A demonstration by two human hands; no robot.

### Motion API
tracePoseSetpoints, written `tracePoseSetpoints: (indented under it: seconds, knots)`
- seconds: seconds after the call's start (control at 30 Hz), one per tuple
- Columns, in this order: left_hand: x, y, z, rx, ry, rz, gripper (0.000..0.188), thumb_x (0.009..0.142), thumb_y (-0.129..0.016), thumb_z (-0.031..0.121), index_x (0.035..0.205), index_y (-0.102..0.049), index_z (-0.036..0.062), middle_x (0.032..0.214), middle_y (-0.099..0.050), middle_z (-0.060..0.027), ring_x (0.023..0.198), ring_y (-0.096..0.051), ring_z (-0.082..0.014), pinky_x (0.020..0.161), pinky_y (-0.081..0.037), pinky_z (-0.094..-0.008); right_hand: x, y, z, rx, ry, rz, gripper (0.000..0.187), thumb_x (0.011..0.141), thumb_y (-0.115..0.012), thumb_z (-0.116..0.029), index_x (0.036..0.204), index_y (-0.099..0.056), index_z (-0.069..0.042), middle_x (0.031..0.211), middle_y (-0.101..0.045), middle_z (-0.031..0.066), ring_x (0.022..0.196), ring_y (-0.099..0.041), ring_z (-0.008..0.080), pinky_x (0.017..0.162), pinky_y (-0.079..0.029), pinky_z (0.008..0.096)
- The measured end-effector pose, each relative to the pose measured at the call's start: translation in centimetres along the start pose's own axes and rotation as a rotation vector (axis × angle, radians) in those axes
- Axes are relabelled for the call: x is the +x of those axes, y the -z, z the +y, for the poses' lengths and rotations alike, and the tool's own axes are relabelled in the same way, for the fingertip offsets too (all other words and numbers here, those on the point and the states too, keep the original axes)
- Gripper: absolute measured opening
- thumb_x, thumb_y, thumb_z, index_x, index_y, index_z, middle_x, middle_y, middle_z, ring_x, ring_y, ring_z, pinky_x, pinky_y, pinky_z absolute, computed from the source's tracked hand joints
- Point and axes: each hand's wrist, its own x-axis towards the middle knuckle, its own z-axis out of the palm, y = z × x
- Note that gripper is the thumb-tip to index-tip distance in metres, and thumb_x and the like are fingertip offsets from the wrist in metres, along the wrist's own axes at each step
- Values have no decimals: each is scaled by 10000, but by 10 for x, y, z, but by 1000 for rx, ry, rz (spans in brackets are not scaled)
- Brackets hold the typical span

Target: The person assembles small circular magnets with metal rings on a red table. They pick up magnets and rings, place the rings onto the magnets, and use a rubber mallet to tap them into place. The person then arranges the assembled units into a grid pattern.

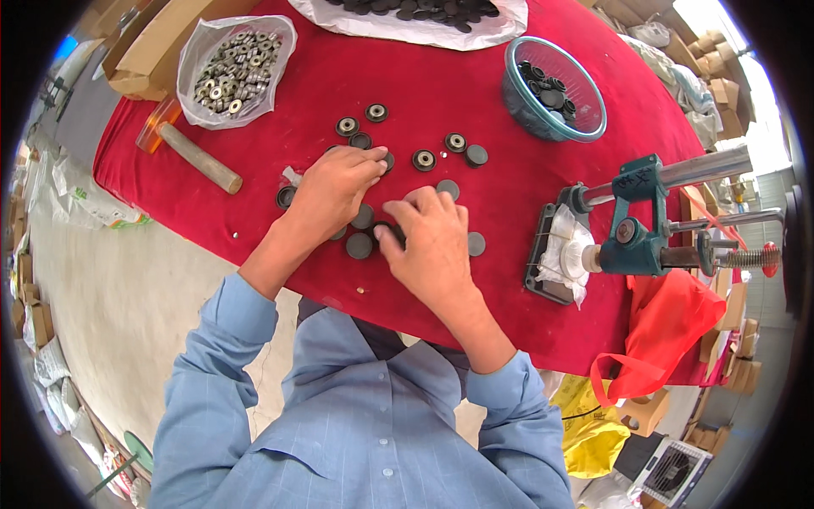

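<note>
On the red-covered table, my left hand (337,185) is closed, its fingertips pressed on a dark round cap (389,161) that shows only partly. My right hand (431,240) curls beside it, with another black cap (386,229) between thumb and forefinger. Around my hands lie several more caps, among them a grey-black one (359,246) just left of my right thumb and one (476,244) to its right. Farther off are caps with metal bearings set in them, such as one (347,126) beyond my left hand and another (424,159) beyond my right.
A clear bag of metal bearings (237,76) stands at the far left, near a wooden-handled hammer (199,157). A teal basket (555,89) holds black caps at the far right. More black pieces lie on a white bag (407,30). A green hand press (640,212) lies right.
</note>
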Motion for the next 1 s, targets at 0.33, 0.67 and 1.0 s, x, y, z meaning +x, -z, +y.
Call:
tracePoseSetpoints:
  seconds: [0.33,0.67,1.0]
  knots:
    - [-4,26,10,-32,2,154,287,917,-722,-14,1192,-786,43,1258,-761,-130,1152,-707,-335,1026,-556,-440,16,5,12,-30,-112,36,234,909,-782,-191,1124,-784,-98,1052,-688,84,1024,-681,290,885,-499,472]
    - [-88,61,-8,82,442,186,404,914,-785,12,1313,-722,27,1188,-650,-141,1031,-670,-288,880,-566,-379,50,-45,-22,-18,26,47,292,870,-836,-235,1118,-789,-90,989,-685,84,920,-705,283,807,-514,450]
    - [-70,61,-2,-191,529,162,282,866,-819,-29,1137,-748,1,953,-698,-70,768,-667,-119,671,-525,-271,65,-51,-17,428,-58,-23,266,811,-861,-103,1010,-698,-37,953,-709,147,873,-732,328,780,-572,465]
